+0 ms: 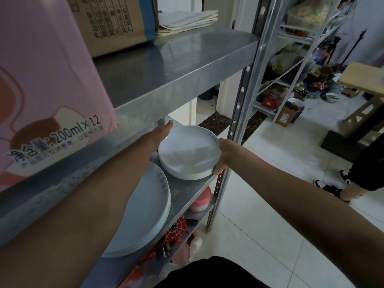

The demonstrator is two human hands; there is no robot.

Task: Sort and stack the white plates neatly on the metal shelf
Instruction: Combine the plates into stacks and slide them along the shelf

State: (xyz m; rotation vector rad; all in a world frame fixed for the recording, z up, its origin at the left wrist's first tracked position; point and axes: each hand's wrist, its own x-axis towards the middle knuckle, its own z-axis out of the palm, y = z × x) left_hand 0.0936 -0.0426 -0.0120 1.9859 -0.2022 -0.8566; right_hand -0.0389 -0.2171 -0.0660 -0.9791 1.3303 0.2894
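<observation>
A small stack of white plates (188,152) sits at the right end of the middle metal shelf (193,190). My right hand (223,155) grips its right rim, thumb on top. Against the stack's far left rim lies my left hand (163,129), fingers extended along the edge. A larger stack of white plates (141,213) rests on the same shelf nearer to me, partly hidden under my left forearm.
A pink carton (47,90) and a brown cardboard box (116,23) stand on the shelf above. The steel upright (241,104) is just right of the plates. Red and pink items (200,200) fill the lower shelf. A person's feet (332,188) stand on the tiled floor at right.
</observation>
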